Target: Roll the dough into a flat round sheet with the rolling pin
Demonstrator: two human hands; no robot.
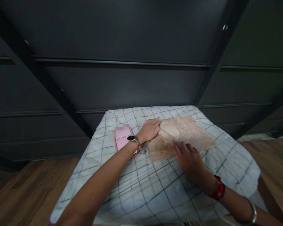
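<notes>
A thin brown sheet (161, 152) with whitish smears lies on the cloth-covered table. On it rests a flat, pale, rounded piece (169, 131); its material is unclear. My left hand (151, 129) lies flat at the sheet's left edge, its fingertips beside the pale piece. My right hand (188, 158) is over the sheet's near edge, fingers bent and slightly apart, fingertips touching down close to the pale piece's near side. Nothing shows inside either hand. The right palm is hidden from view.
A pink-framed phone (122, 141) showing a running timer lies left of the sheet, partly under my left wrist. A white checked cloth (146, 185) with wrinkles covers the table. Dark metal panels (127, 84) stand right behind it. Wooden floor (37, 182) shows on both sides.
</notes>
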